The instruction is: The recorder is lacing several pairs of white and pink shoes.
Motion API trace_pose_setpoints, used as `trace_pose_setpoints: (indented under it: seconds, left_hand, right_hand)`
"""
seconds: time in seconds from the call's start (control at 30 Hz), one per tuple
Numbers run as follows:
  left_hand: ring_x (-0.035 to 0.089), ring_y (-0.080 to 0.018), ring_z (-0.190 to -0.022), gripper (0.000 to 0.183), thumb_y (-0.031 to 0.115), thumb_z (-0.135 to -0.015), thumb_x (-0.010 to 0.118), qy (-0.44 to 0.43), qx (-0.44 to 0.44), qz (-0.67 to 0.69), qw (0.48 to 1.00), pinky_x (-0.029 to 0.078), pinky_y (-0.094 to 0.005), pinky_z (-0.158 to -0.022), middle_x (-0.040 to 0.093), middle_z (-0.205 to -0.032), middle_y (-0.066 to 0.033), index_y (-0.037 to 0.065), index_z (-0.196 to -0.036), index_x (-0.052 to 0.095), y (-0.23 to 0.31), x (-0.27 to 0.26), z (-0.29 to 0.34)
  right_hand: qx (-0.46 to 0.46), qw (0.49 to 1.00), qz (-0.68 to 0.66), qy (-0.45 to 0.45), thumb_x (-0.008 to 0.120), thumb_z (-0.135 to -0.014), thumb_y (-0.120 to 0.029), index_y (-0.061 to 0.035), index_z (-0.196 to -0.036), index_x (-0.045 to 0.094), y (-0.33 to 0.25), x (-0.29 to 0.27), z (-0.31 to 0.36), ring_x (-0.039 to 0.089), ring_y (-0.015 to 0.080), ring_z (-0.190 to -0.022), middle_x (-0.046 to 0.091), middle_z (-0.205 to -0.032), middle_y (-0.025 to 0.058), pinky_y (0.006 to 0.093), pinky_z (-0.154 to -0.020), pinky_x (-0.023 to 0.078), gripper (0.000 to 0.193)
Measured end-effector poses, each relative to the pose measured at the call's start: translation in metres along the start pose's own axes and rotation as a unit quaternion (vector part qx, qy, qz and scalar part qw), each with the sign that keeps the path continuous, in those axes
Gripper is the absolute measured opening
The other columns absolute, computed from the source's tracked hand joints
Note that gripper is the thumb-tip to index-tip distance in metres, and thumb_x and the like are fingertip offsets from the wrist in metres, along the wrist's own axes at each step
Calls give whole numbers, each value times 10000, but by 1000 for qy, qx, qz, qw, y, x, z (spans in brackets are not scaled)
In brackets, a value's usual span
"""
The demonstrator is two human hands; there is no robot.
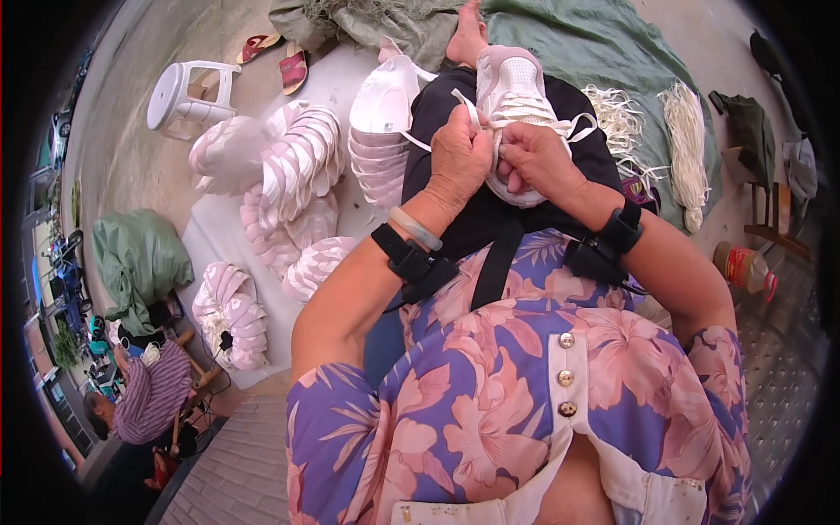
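Approach to the shoe from the left is obstructed by the stack of white uppers just beside the knee, leaving only a narrow gap between it and the curved row of pink-and-white uppers. On the right, passage exists over the green cloth between loose laces and a long lace bundle; a bare foot blocks the far end's left side.

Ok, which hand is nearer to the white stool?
Left. The left hand is at the shoe's left side, right of the stool, with stacked shoe pieces in between; the right hand is at the same shoe, farther right.
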State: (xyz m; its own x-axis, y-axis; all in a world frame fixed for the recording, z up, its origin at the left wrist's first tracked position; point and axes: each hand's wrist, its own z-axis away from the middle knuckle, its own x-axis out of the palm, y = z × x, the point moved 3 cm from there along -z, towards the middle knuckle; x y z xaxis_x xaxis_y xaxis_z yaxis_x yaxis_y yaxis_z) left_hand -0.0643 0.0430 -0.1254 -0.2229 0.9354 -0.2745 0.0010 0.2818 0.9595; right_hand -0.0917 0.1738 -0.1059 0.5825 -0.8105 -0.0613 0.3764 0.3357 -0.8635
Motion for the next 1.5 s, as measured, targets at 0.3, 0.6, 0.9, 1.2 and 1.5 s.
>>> trace_pose_setpoints:
  seconds: [0.3,0.6,0.9,1.2,1.5]
  left_hand:
    - [500,-33,-467,146,184,-884,535,13,-215,272,938,381,-155,-428,600,-646,-17,58,-897,607,10,-14,-1]
    - [491,-43,-474,131,116,-856,536,-35,-235,189,953,386,-162,-435,592,-657,-11,32,-917,616,17,-12,7]
    - [446,-42,-574,223,36,-791,602,23,77,-140,987,389,-186,-514,528,-683,6,-12,-997,530,62,-7,10]
    - [543,-105,-432,145,44,-827,485,-201,-44,-125,970,440,-248,-406,586,-599,-77,-40,-904,576,48,58,7]
    - [558,-99,-439,132,60,-835,475,-213,-232,-18,949,423,-201,-372,599,-630,-72,-13,-813,583,49,68,-1]
  right_hand:
    - [-41,993,103,-32,508,-796,-108,-8,-650,516,-6,-24,28,491,94,-441,517,-540,40,256,-386,392,177]
    - [26,996,74,-38,557,-823,-121,-37,-735,538,16,-100,91,453,57,-445,519,-568,8,196,-396,370,124]
    - [-164,978,126,17,568,-817,-102,-49,-804,560,36,-98,50,464,39,-510,522,-667,-15,190,-447,385,55]
    - [-85,995,5,50,591,-803,-136,-28,-820,589,35,-78,35,508,50,-537,547,-638,-11,206,-473,418,110]
    - [-254,931,229,123,597,-702,-186,-31,-713,571,21,-77,34,594,323,-639,587,-644,154,389,-589,460,158]
